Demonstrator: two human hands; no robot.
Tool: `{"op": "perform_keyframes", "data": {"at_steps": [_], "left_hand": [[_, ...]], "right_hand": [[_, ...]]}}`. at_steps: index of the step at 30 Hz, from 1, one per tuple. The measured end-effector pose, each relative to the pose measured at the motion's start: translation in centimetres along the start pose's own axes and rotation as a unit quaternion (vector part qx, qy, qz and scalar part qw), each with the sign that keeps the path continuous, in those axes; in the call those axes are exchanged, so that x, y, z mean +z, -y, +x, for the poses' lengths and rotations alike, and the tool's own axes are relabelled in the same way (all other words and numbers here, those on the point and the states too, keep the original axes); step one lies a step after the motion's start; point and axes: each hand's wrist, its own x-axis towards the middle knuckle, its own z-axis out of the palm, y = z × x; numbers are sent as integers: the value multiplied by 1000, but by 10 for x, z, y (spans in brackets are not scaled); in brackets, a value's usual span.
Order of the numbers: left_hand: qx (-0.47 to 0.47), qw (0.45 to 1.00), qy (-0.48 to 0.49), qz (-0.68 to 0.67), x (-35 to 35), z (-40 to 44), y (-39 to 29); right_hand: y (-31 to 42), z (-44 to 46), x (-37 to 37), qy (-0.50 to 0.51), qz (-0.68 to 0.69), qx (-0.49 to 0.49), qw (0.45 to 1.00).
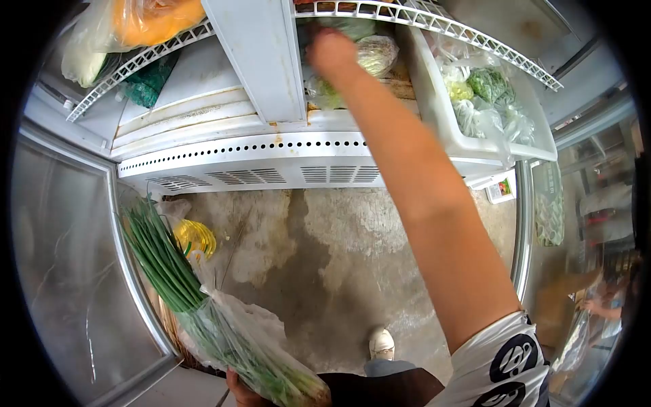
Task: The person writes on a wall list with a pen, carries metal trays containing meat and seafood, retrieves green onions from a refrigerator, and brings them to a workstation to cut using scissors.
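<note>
A long bundle of green onions (166, 261) in a clear plastic bag (234, 332) slants across the lower left. Its root end lies over my left hand (241, 389), whose fingers wrap round the bag from the left. My right arm stretches up into the fridge, below a white wire shelf (380, 11). There my right hand (331, 51) is beside a plastic-wrapped pale green vegetable (376, 55). Its fingers are smeared and partly hidden, so I cannot see what they touch. Another bagged green vegetable (325, 93) lies just below that hand.
A white bin (468, 146) of bagged greens stands right of my right hand. Left of the white divider (254, 54), bagged vegetables sit on another wire shelf (139, 62). Glass doors (74, 258) stand open on both sides. A yellow bottle (195, 237) is on the floor.
</note>
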Motion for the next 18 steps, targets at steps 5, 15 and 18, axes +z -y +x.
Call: {"op": "perform_keyframes", "data": {"at_steps": [5, 15, 18], "left_hand": [[26, 999, 16, 17, 7, -1, 4], [-21, 999, -21, -27, 54, -62, -22], [-67, 998, -4, -8, 87, -99, -55]], "right_hand": [[10, -22, 4, -9, 226, -102, 969], [-1, -282, -88, -12, 330, 46, 943], [31, -436, -129, 335, 571, 198, 723]]}}
